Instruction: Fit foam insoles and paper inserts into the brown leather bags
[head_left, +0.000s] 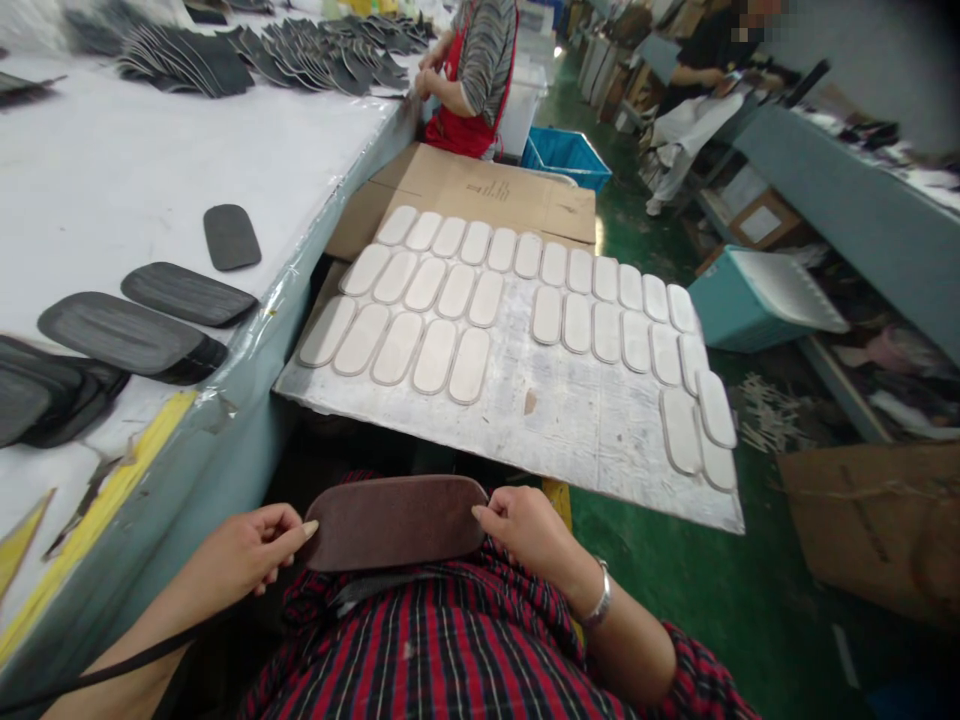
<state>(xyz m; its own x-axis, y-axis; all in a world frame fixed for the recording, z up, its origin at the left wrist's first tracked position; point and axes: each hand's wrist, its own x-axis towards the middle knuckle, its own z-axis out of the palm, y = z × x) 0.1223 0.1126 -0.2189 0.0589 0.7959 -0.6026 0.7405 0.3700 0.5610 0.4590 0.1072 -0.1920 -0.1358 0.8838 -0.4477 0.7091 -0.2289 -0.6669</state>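
A brown, round-ended leather piece (pixel 397 522) lies level across my lap, held at both ends. My left hand (pixel 259 548) pinches its left end between thumb and fingers. At the opposite end, my right hand (pixel 521 525) grips the edge with its thumb on top. Just beyond stands a board (pixel 555 425) bearing rows of pale, round-ended pieces (pixel 433 355). On the white table at my left lie dark grey pieces of similar shape, among them a long one (pixel 120 330) on top of a stack and a smaller one (pixel 231 237) by itself.
Flattened cardboard (pixel 491 190) lies behind the board. A person in a red apron (pixel 465 125) stands at the table's far edge; another person (pixel 694 90) sits at the back right. Blue crates (pixel 566 155) and a brown carton (pixel 874 510) stand on the green floor.
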